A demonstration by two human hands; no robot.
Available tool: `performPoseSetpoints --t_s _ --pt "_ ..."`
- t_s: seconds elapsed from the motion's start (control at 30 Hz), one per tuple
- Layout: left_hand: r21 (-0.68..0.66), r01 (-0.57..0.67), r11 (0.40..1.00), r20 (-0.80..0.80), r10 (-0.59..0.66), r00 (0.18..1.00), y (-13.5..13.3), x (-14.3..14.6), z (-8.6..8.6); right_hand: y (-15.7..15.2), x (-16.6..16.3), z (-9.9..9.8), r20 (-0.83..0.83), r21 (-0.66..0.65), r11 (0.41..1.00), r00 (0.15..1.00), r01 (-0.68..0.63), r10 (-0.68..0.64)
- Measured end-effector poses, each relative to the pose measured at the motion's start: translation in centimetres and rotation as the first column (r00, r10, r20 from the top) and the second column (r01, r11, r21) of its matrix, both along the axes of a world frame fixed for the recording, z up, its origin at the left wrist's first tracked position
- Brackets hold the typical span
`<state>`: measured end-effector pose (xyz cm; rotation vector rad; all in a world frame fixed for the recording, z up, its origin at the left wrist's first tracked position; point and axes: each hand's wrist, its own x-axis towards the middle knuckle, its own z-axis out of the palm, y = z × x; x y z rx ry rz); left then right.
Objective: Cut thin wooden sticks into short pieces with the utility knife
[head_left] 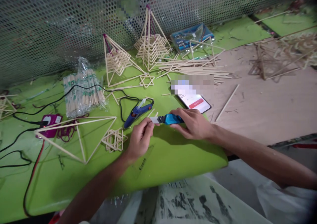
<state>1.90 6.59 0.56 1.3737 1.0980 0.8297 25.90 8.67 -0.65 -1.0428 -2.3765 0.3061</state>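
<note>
My right hand (196, 124) is wrapped around a blue utility knife (173, 119), its blade pointing left. Close to that blade, my left hand (140, 139) is closed in a pinch on a thin wooden stick (156, 114), whose end shows just beyond the blade; the rest is hidden by the fingers. A blue hot glue gun (138, 114) lies just past my left hand. Left of that hand sit a small star-shaped stack of sticks (114, 140) and a large triangular stick frame (81, 141).
A lit phone (194, 100) lies beyond my right hand. Farther back are loose sticks (193, 67), two stick pyramids (116, 60), bagged chopsticks (84, 93) and a blue packet (192, 37). Black cords run to a purple power adapter (51, 125). A perforated metal panel (61, 29) rises behind.
</note>
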Motion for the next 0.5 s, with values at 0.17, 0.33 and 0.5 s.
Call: performPoseSetpoints --t_s 0.17,0.33,0.5 --pt "0.033 -0.008 0.999 -0.023 0.008 1.000 -0.02 -0.08 -0.14 -0.04 -0.08 -0.14 -0.007 0.025 1.000 1.000 -0.002 0.002" --pt "0.104 0.004 0.995 -0.082 0.005 0.997 -0.11 -0.08 0.04 0.01 0.01 -0.39 0.019 0.104 0.995 1.000 0.002 -0.004" --pt "0.107 -0.002 0.994 -0.088 0.012 0.996 -0.31 0.15 0.52 0.08 0.14 -0.28 0.062 0.179 0.984 0.998 0.016 -0.028"
